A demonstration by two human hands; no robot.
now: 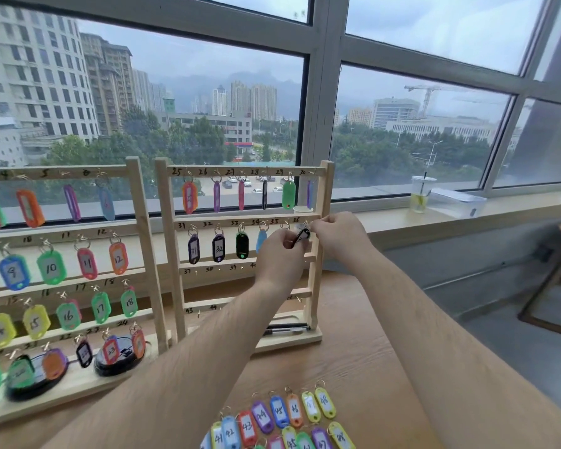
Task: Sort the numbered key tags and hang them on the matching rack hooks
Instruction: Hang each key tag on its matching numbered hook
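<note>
Both my bare forearms reach over the pale wooden counter [353,351] to the light wooden rack numbered 25 to 48 [325,189], my landmark here. My right hand [336,236] is just inside the rack's right post, at its second rail. To the right of the rack the counter is open as far as its edge. Behind the rack runs a windowsill. A second light wooden rack with lower numbers [143,254] stands just beside its left post.

The black plastic key tag [302,236] hangs tilted under the mark 36, near the right end of the second rail. It is small, oval and dark, and I cannot read its number. The fingers [289,244] of my left hand [279,257] pinch its lower end. My right fingers [316,226] are closed together on its ring end, right at the rail.

On the landmark rack, six tags hang from the top rail: orange, purple, pink, black, green and purple. Four hang free on the second rail under 31 to 34: two dark purple, one black, one blue. My left hand hides whatever is under 35.

In front of the rack, toward me, lies a cluster of loose coloured tags [282,416] in two rows. There are roughly fifteen, some cut off at the lower edge, with 41 to 48 readable. Two dark pens [285,328] lie in the rack's base tray. One clear plastic cup [421,194] stands on the sill well to the rack's right.
</note>
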